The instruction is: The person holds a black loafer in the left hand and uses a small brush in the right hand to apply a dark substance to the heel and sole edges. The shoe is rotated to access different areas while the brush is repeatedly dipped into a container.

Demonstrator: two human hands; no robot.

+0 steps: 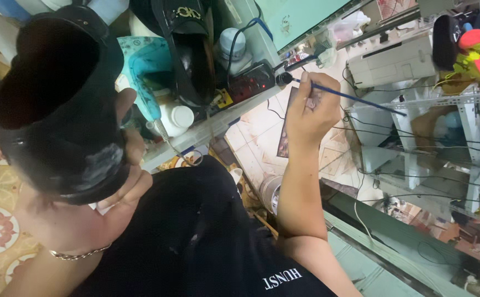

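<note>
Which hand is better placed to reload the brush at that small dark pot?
Right. The right hand grips the blue brush, whose end sits at the small dark pot. The left hand is occupied cradling the black shoe.

2 black shoes (58,104), 1 paintbrush (350,98)

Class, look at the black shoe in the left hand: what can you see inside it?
Inside the black shoe only a dark hollow shows; the lining and toe are lost in shadow. The left hand cups it from below.
</note>
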